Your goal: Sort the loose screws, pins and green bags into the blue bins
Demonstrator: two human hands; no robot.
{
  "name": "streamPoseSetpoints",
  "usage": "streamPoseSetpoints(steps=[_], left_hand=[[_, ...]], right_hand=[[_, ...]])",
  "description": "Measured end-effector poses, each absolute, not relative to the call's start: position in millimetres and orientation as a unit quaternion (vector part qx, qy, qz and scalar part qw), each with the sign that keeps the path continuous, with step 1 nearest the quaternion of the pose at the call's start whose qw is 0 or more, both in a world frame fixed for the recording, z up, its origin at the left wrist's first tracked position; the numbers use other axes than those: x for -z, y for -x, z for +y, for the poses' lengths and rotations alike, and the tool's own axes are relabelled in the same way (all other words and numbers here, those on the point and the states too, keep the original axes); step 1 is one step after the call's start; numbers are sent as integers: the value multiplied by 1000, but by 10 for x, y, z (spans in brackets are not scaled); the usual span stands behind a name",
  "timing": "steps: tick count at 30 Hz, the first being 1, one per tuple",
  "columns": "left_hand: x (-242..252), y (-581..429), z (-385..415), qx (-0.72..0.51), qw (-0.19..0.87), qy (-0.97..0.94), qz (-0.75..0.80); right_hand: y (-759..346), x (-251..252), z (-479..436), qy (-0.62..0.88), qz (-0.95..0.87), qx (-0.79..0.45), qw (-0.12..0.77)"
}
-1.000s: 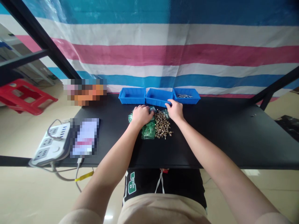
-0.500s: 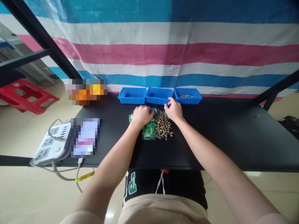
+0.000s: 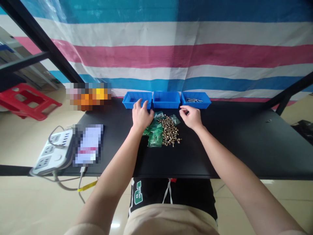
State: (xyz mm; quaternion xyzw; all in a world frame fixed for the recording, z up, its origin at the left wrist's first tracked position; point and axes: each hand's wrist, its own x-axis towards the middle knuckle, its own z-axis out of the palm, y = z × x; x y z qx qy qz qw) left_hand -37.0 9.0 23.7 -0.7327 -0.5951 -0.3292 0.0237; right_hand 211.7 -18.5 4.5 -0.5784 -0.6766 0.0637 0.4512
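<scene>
A pile of small brass screws [image 3: 170, 131] lies on the black table [image 3: 232, 143], with several small green bags [image 3: 155, 136] beside it on the left. Three blue bins stand in a row behind them. My left hand [image 3: 140, 115] reaches over the bags to the front rim of the left bin [image 3: 130, 99], its fingers spread and nothing visible in them. My right hand [image 3: 192, 117] hovers right of the screw pile, in front of the right bin [image 3: 197, 100]. Its fingers are curled in a pinch, and I cannot make out what they hold.
The middle bin [image 3: 166, 99] looks empty; the right bin holds a few silver screws [image 3: 193, 100]. A white power strip [image 3: 52, 151] and a blurred flat object [image 3: 89, 143] sit at the table's left end. A red stool [image 3: 26, 101] stands on the floor. A striped tarp hangs behind.
My left hand has lifted off the green bags and moved forward-left to the left bin. My right hand has drawn back from the middle bin's rim to the right of the screws.
</scene>
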Motion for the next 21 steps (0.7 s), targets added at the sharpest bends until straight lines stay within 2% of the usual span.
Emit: streamPoseSetpoints(steps=[4,10,21], left_hand=[[-176,371,115,304,0,750,-587],[-133,374,130,285,-6,757,-588],[-254,324,39,340,14,719,-606]], right_hand=[[-2417,-63,-213,678,-597,19,429],[-2756,-10,-146,739,-582,-44,336],[-2728,2,-134,774,-532,-32,343]])
